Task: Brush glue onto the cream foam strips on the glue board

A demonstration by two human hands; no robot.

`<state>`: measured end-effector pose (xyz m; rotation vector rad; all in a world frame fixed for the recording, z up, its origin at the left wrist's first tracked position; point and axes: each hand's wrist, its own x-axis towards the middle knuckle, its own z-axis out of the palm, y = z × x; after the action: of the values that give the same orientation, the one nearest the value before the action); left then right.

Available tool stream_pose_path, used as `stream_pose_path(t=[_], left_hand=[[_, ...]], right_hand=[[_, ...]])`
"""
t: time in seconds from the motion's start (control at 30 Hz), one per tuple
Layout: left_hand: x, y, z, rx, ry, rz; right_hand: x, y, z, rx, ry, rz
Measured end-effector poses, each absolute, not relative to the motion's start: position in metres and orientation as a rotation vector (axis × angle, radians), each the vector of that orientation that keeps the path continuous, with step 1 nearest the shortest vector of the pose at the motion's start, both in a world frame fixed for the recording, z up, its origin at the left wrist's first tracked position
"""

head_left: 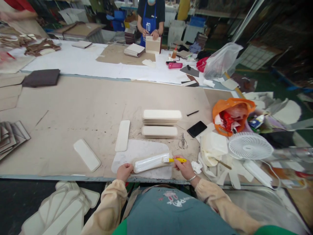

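My right hand (pixel 184 167) grips the yellow handle of a brush (pixel 177 160), its bristles on the right end of a long, rounded strip (pixel 150 163). The strip's top looks wet and glossy white. At its left end, my left hand (pixel 125 171) pinches the edge between thumb and fingers. Under the strip lies a white sheet (pixel 122 156) with rounded corners. Just beyond are two stacks of cream strips, a taller one (pixel 161 115) and a lower one (pixel 159 131). One loose strip (pixel 122 135) lies left of them, another (pixel 87 154) farther left.
To the right are small scissors (pixel 183 142), a black phone (pixel 197 129), a white tub (pixel 215 143), a white fan (pixel 250 146) and an orange bag (pixel 232 107). Pale strips (pixel 61 209) pile up below the table's edge at left. A person (pixel 151 23) in a blue apron stands across the table.
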<state>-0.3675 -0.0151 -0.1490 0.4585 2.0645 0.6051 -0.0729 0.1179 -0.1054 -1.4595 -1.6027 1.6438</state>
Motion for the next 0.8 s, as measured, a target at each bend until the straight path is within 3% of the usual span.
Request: stream_pose_path(t=[0.47, 0.8], left_hand=[[-0.366, -0.013, -0.143, 0.477, 2.085, 0.590], [-0.363, -0.012, -0.140, 0.447, 2.094, 0.573]], right_hand=[[-0.043, 0.129, -0.100, -1.497, -1.533, 1.511], [-0.115, 0.101, -0.099, -1.225, -1.535, 1.891]])
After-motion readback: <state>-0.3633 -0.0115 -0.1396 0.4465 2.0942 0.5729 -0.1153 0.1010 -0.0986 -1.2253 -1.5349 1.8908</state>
